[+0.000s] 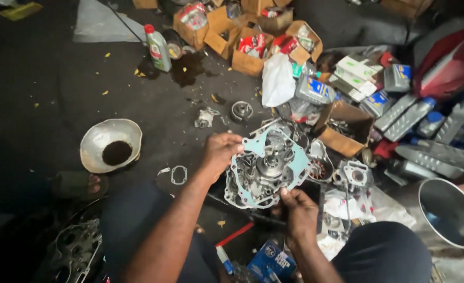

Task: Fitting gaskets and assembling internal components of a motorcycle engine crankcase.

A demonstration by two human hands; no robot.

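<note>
Person seated low on the dark floor (48, 89), knees apart, work held between them; the engine case half (266, 167) is tilted up toward the face, seemingly so its open side can be looked into — both hands steady it rather than letting it rest flat.

Left hand (220, 150) closed over the upper left edge of the case, fingers curled onto the rim; right hand (298, 212) pinches the lower edge from beneath, thumb on top, fingers hidden behind the metal.

The case: grey cast metal, grimy, irregular outline with bolt ears around the rim; a pale blue-green gasket (253, 149) lies on its mating face, following the outline; round shaft or bearing boss near the middle; finer parts inside too small to tell.

Around it — a metal bowl (103, 137) holding dark oil, well to the left, out of the way of the knees; a loose small gasket (179, 174) on the floor between bowl and case; a green oil bottle (157, 48) standing upright by a wet stain; open cardboard boxes (242, 39) of packaged parts behind; grey oil bottles (415, 118) piled at right; a cylinder block (353, 175) just beside the case; a shiny steel tub (450, 212) at lower right.
</note>
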